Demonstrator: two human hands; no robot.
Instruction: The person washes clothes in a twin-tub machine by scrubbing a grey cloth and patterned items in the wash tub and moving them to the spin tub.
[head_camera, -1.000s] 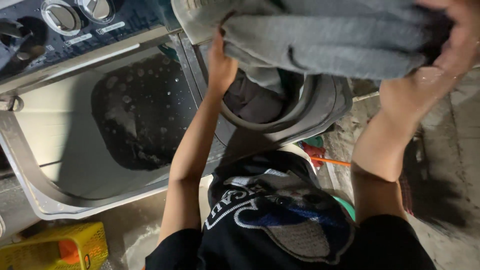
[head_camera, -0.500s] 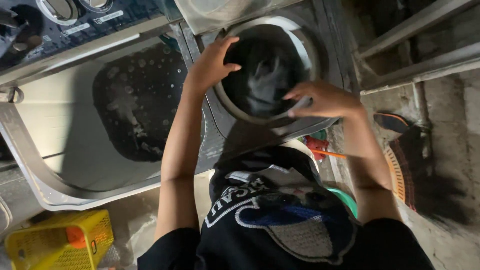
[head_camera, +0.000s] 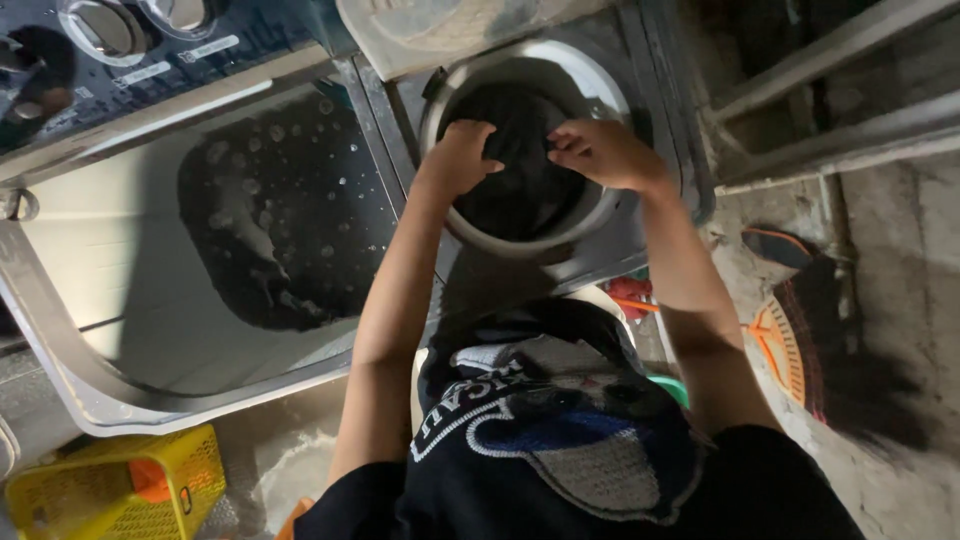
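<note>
Left hand (head_camera: 462, 157): fingers curled, pressed down on dark cloth (head_camera: 520, 170) inside the round spin tub (head_camera: 598, 212). Right hand (head_camera: 600, 152): fingers bent, gripping the same cloth at its right upper edge. Cloth: dark, bunched, filled the tub opening, far centre. Wash tub (head_camera: 280, 210): left of the spin tub, dark water with bubbles. Control panel (head_camera: 120, 50): far left, with dials. Yellow basket (head_camera: 120, 490): near left, on the floor.
</note>
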